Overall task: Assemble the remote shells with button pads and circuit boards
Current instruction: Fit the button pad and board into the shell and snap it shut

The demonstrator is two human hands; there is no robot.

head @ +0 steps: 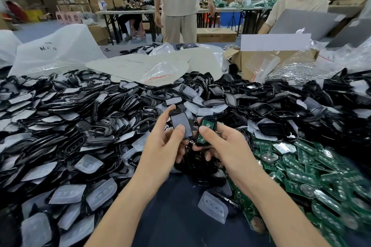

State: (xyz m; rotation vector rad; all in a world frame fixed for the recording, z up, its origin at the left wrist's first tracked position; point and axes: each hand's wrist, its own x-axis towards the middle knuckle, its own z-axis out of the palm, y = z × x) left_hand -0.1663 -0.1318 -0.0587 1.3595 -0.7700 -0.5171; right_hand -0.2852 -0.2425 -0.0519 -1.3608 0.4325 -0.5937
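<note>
The padded shell (179, 119), just left of the board shell (207, 124) with its green circuit board showing, probably wants its edges squared to that mate before any pressing, the left hand (162, 146) pinching it between thumb and forefinger, the right hand (224, 144) curled round the board shell, loose boards (311, 176) heaped further right.

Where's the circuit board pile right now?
Head view, lower right: the green circuit board pile lies just right of the right hand, with black shells heaped beyond it.
</note>
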